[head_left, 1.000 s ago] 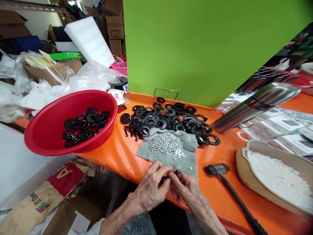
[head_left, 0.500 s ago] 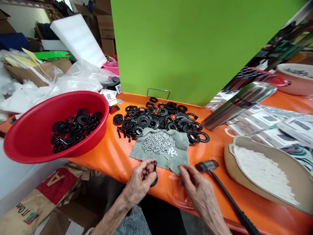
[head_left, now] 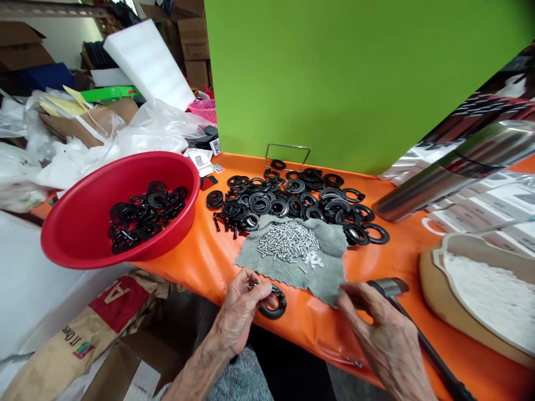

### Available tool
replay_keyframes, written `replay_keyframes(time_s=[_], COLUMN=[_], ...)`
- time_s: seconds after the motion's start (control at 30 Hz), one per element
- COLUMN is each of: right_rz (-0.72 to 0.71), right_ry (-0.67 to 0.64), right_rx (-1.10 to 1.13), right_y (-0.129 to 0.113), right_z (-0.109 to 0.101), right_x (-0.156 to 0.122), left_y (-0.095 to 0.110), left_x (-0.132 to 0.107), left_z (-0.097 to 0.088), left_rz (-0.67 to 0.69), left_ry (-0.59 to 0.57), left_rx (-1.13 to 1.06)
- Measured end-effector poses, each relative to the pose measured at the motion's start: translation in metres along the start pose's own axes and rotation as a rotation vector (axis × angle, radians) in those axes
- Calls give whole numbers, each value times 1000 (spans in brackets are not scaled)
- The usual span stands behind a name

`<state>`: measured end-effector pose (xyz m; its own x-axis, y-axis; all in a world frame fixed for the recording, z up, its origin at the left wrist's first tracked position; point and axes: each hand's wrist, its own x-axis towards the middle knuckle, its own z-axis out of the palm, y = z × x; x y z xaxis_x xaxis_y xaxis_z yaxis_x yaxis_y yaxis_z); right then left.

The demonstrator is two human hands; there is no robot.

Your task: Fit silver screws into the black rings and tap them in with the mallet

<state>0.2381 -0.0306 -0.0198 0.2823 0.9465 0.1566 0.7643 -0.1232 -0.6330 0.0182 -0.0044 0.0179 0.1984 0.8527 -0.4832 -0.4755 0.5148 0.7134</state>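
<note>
My left hand (head_left: 236, 314) is closed on a black ring (head_left: 281, 308), held at the table's front edge. Its fingers cover a small dark part on the ring. My right hand (head_left: 384, 331) hovers by the hammer (head_left: 387, 287), palm down, thumb and fingers apart, with nothing visible in it. The fingertips are close to the right corner of a grey cloth (head_left: 330, 281). On this cloth lies a heap of small silver pins (head_left: 288, 240) with a few white bits (head_left: 312, 259). Behind it spreads a pile of black rings (head_left: 295, 206).
A red basin (head_left: 75, 228) at the left holds black ring parts. A beige tub (head_left: 432, 278) of white pieces stands at the right. A steel flask (head_left: 422, 192) lies tilted before white boxes (head_left: 472, 223). A green panel (head_left: 334, 83) closes off the back of the orange table (head_left: 200, 262).
The view has swung slightly left, shifting the scene rightward. The black ring in my left hand has turned to show its round face. My right hand has come nearer the hammer head.
</note>
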Motion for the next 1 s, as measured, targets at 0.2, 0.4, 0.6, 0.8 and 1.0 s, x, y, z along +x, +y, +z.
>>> replay_keyframes(time_s=[0.2,0.4,0.6,0.8,1.0], right_rz=[242,346,407,400,367], right_ry=[-208,-301,-336,-336,-332], right_rx=[520,693,753,786,805], right_y=[-35,-75,-77,-78,-85], right_z=[11,6,8,11,13], right_x=[-25,-23,-23,-26,-26], left_y=[-2,-4,-7,-7,-11], left_x=[-3,-4,-2,-9,-12], left_z=[2,1,-2,0,0], left_rz=[14,11,-128,-1,178], left_ry=[6,24,27,-6,-3], left_rx=[-7,-59,-239,-82,208])
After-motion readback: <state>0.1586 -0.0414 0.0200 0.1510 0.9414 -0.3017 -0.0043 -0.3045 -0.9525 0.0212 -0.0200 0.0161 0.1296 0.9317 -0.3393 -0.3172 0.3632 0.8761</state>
